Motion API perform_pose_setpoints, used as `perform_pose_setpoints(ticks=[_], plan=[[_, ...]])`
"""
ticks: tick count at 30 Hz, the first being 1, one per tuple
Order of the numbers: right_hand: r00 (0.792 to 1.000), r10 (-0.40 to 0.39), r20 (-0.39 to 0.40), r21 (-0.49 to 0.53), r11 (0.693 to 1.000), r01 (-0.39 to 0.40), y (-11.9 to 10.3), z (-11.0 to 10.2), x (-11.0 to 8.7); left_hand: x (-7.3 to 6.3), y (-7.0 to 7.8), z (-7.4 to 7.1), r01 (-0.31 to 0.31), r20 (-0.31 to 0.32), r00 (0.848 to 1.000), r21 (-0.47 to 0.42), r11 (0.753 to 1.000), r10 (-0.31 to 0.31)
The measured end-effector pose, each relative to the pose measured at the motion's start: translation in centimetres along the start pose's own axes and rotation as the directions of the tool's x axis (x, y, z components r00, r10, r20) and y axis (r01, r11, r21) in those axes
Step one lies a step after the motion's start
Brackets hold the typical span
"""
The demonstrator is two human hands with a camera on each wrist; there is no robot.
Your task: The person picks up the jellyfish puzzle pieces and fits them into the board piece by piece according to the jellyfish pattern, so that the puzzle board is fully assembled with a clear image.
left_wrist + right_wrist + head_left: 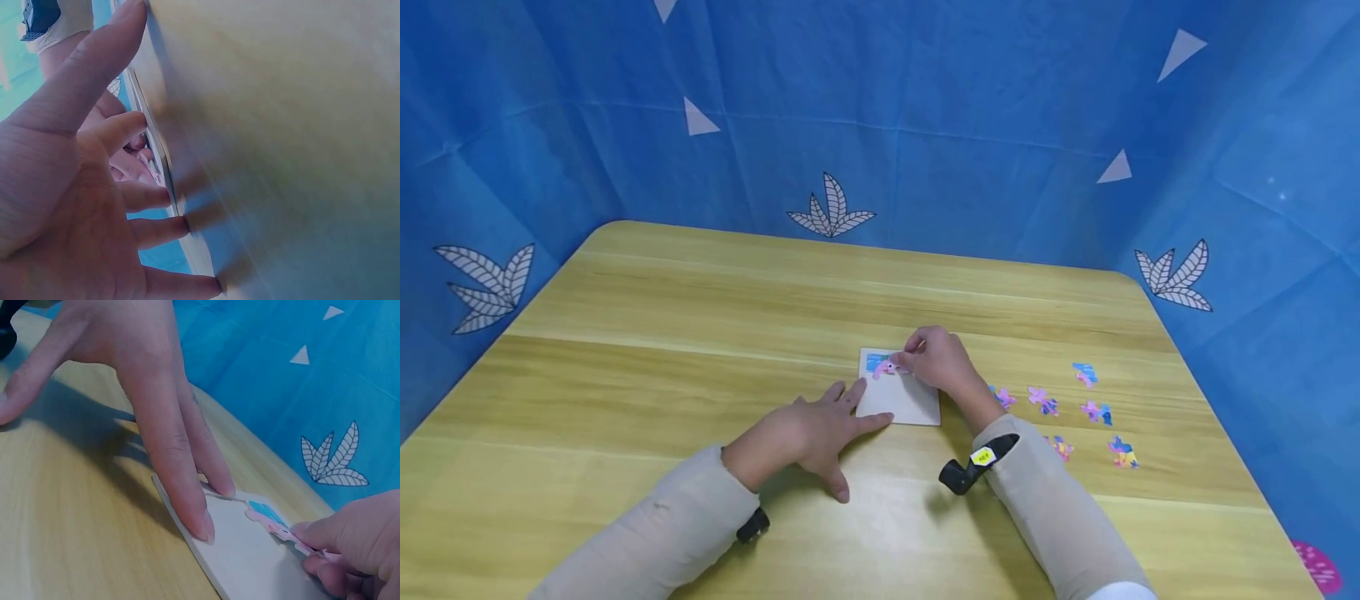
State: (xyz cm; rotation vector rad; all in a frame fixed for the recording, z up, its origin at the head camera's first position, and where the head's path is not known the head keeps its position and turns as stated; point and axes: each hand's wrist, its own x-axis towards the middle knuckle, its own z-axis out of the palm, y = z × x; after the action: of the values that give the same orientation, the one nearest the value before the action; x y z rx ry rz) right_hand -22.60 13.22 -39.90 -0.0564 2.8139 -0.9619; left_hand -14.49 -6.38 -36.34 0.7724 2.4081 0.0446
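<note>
A small white puzzle board lies on the table, with blue and pink jigsaw pieces along its far edge. My left hand has its fingers spread and fairly straight. Two of its fingertips press on the board's left part, and the thumb rests on the tabletop. At the board's far right, my right hand pinches a pink puzzle piece between thumb and finger, right beside the pieces in the corner. The fingers partly hide that piece.
Several loose puzzle pieces lie scattered on the wooden table to the right, some partly behind the right forearm. A blue patterned cloth encloses the table at the back and sides.
</note>
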Motion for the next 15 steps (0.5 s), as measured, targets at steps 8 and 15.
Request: perform_pose_setpoints(ticks=[8,15], plan=[[0.999,0.046,-0.019,-0.053,0.997,-0.047,0.26,-0.06,0.29,0.07,-0.01,0.03,-0.004,-0.005,1.000,0.001,1.000,0.004],[0.999,0.034,-0.019,-0.061,0.998,-0.035,0.35,-0.08,0.34,0.03,-0.07,0.08,-0.007,-0.009,1.000,-0.002,1.000,0.007]])
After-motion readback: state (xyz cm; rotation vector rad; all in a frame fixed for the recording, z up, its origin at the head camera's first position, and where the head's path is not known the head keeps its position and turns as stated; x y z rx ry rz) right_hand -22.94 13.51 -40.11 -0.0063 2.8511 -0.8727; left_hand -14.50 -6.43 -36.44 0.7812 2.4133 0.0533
